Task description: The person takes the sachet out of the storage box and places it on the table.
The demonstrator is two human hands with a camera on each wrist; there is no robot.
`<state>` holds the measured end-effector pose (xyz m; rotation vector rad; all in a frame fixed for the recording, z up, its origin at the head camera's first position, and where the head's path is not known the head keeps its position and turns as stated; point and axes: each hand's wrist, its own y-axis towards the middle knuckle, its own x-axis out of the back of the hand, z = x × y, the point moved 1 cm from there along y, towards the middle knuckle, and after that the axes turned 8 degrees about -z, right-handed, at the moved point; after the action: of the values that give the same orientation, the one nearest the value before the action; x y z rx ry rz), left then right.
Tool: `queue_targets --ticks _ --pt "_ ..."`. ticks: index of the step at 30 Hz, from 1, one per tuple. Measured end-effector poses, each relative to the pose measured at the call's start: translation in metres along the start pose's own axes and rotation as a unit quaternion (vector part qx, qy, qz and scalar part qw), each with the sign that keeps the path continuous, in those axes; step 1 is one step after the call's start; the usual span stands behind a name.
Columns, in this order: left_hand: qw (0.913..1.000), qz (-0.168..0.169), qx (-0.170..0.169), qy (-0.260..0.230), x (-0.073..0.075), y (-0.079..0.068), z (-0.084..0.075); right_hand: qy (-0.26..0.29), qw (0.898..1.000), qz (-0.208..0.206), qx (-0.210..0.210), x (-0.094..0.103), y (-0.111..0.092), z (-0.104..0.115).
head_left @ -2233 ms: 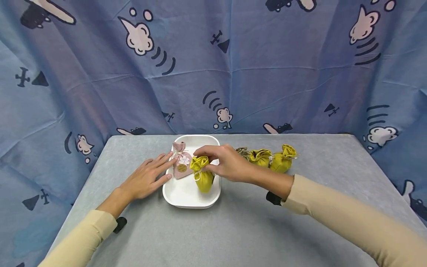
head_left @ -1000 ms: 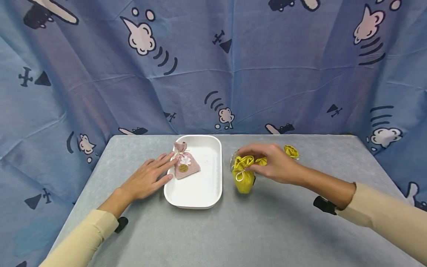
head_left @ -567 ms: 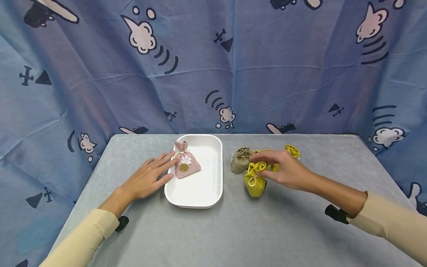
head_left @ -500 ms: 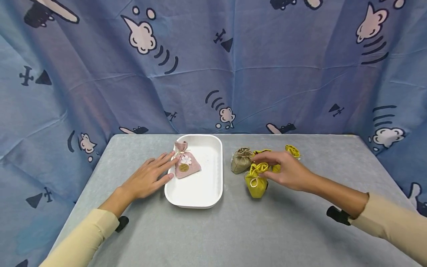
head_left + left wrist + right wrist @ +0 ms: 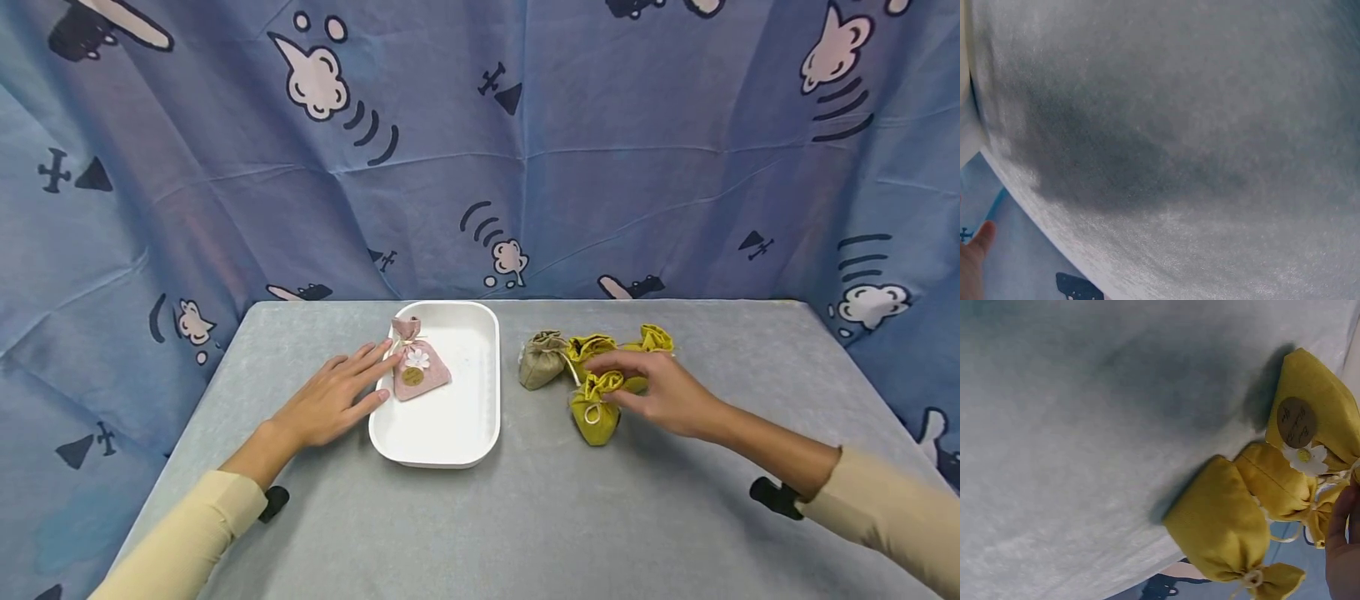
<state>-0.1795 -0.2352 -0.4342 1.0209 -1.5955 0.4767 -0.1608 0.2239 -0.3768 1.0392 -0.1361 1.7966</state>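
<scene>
My right hand [image 5: 671, 393] pinches the neck of a yellow drawstring pouch [image 5: 596, 423], just in front of the other pouches. The right wrist view shows this pouch [image 5: 1325, 394] with a white flower and a round brown label, beside my fingers [image 5: 1338, 528]. Whether its base touches the table is unclear. At the left, my left hand [image 5: 330, 402] lies with straight fingers over the rim of a white tray [image 5: 442, 450]. Inside the tray lies a pink pouch [image 5: 426, 385] with a white flower and a gold label; the fingertips reach its side.
Right of the tray, a grey-green pouch [image 5: 542, 367] stands on the grey table [image 5: 510, 533]. Two more yellow pouches stand beside it, a middle one [image 5: 587, 347] and a right one [image 5: 654, 337] partly behind my right hand. A patterned blue curtain [image 5: 435, 208] hangs behind.
My right hand has carried the yellow pouch from over the tray rightward, past the grey-green pouch, to the front of the yellow ones. The left hand and pink pouch have stayed put.
</scene>
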Motion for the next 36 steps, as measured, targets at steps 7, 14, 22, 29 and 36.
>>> queue_targets --ticks 7,14,22,29,36 --pt "1.0000 -0.005 -0.003 -0.002 0.001 0.000 -0.001 -0.010 1.000 0.007 -0.006 0.003 -0.004 -0.007" --pt "1.0000 -0.006 -0.006 -0.002 0.002 0.001 -0.002 -0.001 0.998 0.056 -0.036 0.004 0.005 0.000" --pt "1.0000 0.000 -0.002 0.000 0.003 0.002 -0.003 0.002 0.997 0.077 -0.004 0.002 0.026 0.016" --pt "1.0000 0.004 -0.002 0.000 0.003 0.002 -0.002 0.004 0.995 0.096 -0.021 0.000 0.046 0.032" --pt "1.0000 0.004 -0.003 0.001 0.004 0.000 -0.002 0.016 0.993 0.111 -0.034 -0.012 0.063 0.044"
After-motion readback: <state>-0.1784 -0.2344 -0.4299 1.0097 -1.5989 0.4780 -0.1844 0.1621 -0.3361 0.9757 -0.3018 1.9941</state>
